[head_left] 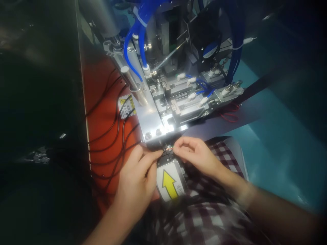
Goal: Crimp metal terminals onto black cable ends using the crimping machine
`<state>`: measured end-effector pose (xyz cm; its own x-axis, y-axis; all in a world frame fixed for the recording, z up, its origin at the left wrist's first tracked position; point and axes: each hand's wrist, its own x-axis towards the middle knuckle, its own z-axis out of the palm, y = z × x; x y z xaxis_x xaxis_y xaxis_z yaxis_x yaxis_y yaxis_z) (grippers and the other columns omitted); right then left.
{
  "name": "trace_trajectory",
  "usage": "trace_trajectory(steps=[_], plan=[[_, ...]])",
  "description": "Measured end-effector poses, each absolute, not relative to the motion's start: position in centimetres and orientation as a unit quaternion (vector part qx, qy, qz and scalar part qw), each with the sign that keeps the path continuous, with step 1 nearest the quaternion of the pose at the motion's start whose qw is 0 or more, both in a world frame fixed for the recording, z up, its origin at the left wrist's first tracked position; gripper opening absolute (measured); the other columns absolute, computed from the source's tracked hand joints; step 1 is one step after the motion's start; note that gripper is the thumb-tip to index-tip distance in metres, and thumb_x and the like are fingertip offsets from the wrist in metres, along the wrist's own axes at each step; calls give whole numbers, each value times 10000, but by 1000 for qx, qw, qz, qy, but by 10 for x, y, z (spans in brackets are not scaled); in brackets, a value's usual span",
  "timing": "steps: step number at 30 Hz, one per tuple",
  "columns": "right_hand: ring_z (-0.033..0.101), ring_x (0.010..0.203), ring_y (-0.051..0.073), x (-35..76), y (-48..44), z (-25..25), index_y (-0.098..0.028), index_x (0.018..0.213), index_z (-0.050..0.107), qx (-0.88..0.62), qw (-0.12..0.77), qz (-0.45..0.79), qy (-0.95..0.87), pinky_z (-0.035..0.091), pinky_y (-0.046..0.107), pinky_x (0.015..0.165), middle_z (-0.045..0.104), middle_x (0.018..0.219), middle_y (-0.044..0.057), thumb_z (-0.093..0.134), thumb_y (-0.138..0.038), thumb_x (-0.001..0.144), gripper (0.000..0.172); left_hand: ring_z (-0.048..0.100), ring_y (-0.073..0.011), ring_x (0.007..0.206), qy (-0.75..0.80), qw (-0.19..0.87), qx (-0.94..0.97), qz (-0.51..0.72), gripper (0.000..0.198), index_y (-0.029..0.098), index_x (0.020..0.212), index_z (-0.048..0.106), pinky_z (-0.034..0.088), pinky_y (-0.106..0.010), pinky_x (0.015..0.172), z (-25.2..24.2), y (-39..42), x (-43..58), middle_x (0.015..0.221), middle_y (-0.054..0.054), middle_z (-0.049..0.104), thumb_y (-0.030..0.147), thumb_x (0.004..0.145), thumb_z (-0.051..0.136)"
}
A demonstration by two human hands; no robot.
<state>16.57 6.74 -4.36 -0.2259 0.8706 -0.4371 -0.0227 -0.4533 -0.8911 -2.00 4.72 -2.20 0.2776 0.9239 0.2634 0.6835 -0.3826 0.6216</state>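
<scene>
A machine with a bright metal plate (pixel 150 117) stands in front of me. At its near end, a small shiny piece (pixel 169 148) lies between my fingertips, too small to identify. My left hand (pixel 139 173) is at its left side, the fingers bent and the fingertips close together at the piece. From the right, my right hand (pixel 195 151) pinches at the piece with thumb and index finger. Just below both hands is a white label with a yellow arrow (pixel 170 182).
Black cables (pixel 124 136) run across the red surface (pixel 102 126) on the left, near a warning label (pixel 127 107). Blue air tubes (pixel 141 44) and pneumatic cylinders (pixel 191 105) fill the machine's upper part. Several metal-ended connectors (pixel 41 156) lie at the far left.
</scene>
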Motion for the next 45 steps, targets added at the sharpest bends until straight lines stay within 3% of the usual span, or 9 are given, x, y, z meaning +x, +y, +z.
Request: trace_trajectory(steps=[4,19,32,45], plan=[[484,547,101,166,66,-43,-166,766,618,-518,354,676,-385,384,232,513,561,641,-25,679,-293,772,141,560,-102,744,516,198,776,304,238,139,986,696,472,-198,665,-23,47,-20,803,-18,545,13,866,533],[480,473,92,161,66,-49,-186,764,548,-510,349,671,-410,384,224,489,491,517,-69,621,-283,830,138,576,-123,801,508,172,803,261,284,152,1052,682,485,-206,692,-20,46,-24,853,-33,549,25,881,495],[516,489,92,162,62,-53,-171,815,575,-504,361,683,-386,401,219,534,552,509,-62,619,-276,857,121,567,-99,752,505,154,809,259,231,130,964,677,450,-184,669,-22,49,-24,807,-16,574,9,881,499],[461,442,61,156,61,-52,-170,764,549,-510,381,678,-368,365,185,481,536,477,-83,598,-239,863,130,560,-89,767,512,164,800,267,222,129,944,675,448,-166,682,-22,49,-24,838,-14,558,1,872,508]])
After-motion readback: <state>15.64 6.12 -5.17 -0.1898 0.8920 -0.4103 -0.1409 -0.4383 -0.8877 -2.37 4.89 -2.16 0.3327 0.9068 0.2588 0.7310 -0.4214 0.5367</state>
